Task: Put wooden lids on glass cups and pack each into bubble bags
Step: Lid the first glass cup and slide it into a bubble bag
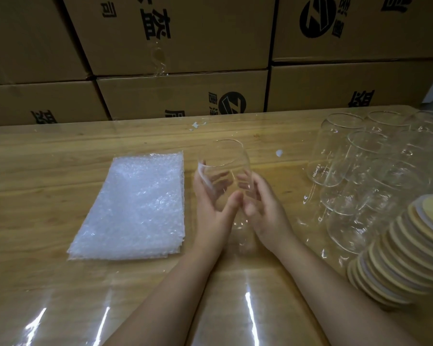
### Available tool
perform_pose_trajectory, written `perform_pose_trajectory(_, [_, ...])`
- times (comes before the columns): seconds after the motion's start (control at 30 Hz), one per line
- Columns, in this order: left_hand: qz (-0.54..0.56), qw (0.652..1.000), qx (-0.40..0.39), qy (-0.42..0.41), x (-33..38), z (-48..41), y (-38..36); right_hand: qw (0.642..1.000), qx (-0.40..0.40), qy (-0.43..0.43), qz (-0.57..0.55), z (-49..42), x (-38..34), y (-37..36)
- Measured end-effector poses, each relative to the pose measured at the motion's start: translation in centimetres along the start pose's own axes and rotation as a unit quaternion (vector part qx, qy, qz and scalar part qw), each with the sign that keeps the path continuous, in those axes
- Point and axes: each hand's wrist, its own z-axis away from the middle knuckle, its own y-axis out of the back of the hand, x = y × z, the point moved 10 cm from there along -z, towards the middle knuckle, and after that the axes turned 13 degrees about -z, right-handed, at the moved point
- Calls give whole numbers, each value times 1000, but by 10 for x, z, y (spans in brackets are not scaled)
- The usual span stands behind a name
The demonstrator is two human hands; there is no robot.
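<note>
Two forearms come in over the near edge of the worktop (pixel 48 158), and both hands meet at its middle round one glass cup (pixel 225 161). The left hand (pixel 208 208) cups its left wall and the right hand (pixel 265 211) its right, fingers curled behind the glass and thumbs almost touching in front, a two-sided hold that suits a smooth, breakable thing. The cup stands mouth up, leaning slightly away, and bears no lid yet; whether its base rests on the worktop I cannot tell through the glare. Just right of the right forearm, along the right edge toward the near corner, a slumped row of wooden lids (pixel 395 260) lies within easy reach, probably so that the right hand can take one next. Left of the hands, well apart from the glass, a flat stack of bubble bags (pixel 135 208) lies ready for the lidded cup. Farther along the right edge, toward the far right corner, more glass cups (pixel 355 166) stand crowded together, open-mouthed and unlidded. Beyond the far edge rises a wall of cardboard boxes (pixel 185 46).
</note>
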Motion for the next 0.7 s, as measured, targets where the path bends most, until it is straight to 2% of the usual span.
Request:
perform_pose_trajectory(0.13, [-60, 998, -3, 12, -5, -4, -1, 998, -47, -32, 41, -2, 12, -7])
perform_pose_trajectory(0.3, [-72, 996, -50, 33, -12, -4, -9, 996, -20, -55, 71, -6, 26, -1])
perform_pose_trajectory(0.43, [-90, 992, -44, 73, -10, 1, -7, 997, -21, -69, 31, -10, 37, 0])
perform_pose_trajectory(0.5, [-120, 992, -5, 50, 8, 4, 0, 997, -10, -68, 17, -12, 38, 3])
perform_pose_trajectory(0.57, [-167, 985, 38, -16, 38, 3, 11, 998, -9, -67, 10, -12, 36, 3])
perform_pose_trajectory(0.63, [-237, 966, 62, -75, 65, -7, 21, 997, -16, -75, 6, -11, 36, 1])
perform_pose_trajectory(0.7, [-311, 944, 64, -95, 76, -22, 33, 996, -12, -87, 3, -11, 36, 0])
